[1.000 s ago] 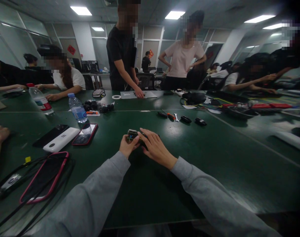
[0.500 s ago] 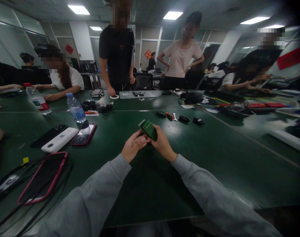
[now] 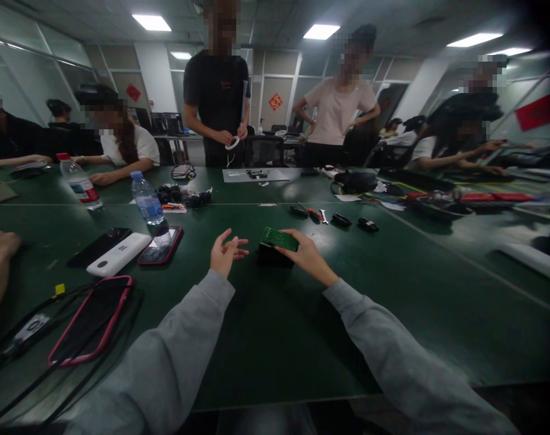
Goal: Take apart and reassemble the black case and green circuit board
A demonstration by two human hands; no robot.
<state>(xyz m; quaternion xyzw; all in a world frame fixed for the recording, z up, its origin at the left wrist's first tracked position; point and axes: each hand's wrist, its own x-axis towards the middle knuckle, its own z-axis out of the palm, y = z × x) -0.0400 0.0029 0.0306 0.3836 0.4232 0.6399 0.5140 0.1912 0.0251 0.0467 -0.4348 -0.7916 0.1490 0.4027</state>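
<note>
A green circuit board lies face up over a dark block-shaped thing on the green table. I cannot make out whether the two are joined. My right hand grips the board at its right side, thumb along the near edge and fingers behind. To the left, my left hand is off the board, its fingers spread and holding nothing. Beyond the board lie a red-handled screwdriver, a small wrench and several black items.
Two phones, a white power bank and black cables lie on the left. Two water bottles stand behind them. Another person's hand rests at the far left. People stand and sit across the table.
My left hand has let go of the circuit board and moved left, fingers spreading. The board has gone from tilted to nearly flat in my right hand. A standing person has lifted a white ring.
</note>
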